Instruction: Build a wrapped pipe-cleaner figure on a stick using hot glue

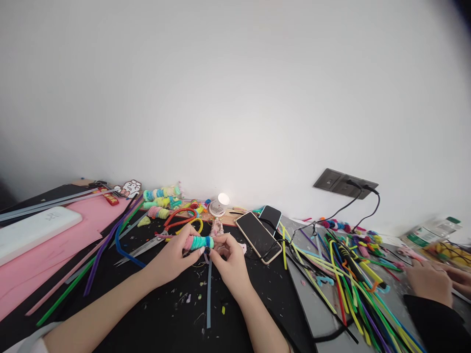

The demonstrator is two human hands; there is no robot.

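Observation:
Between my two hands is a coiled pipe-cleaner piece (198, 242) with pink, mint and blue bands. My left hand (176, 259) is closed round its pink end, with fingers on top and thumb below. My right hand (230, 257) pinches the blue end, where a small dark bit shows. A grey-blue strip (209, 299) hangs down just below the fingers onto the black table surface (169, 314). Scissors with red handles (142, 250) lie open to the left, partly behind my left hand.
Pink sheets (88, 215), a white case (40, 233) and loose pipe cleaners lie left. Finished coils (162, 192) and a white cup (221, 203) stand behind. Phones (257, 236), cables and a pipe-cleaner pile (353, 279) are right, near another person's hands (430, 284).

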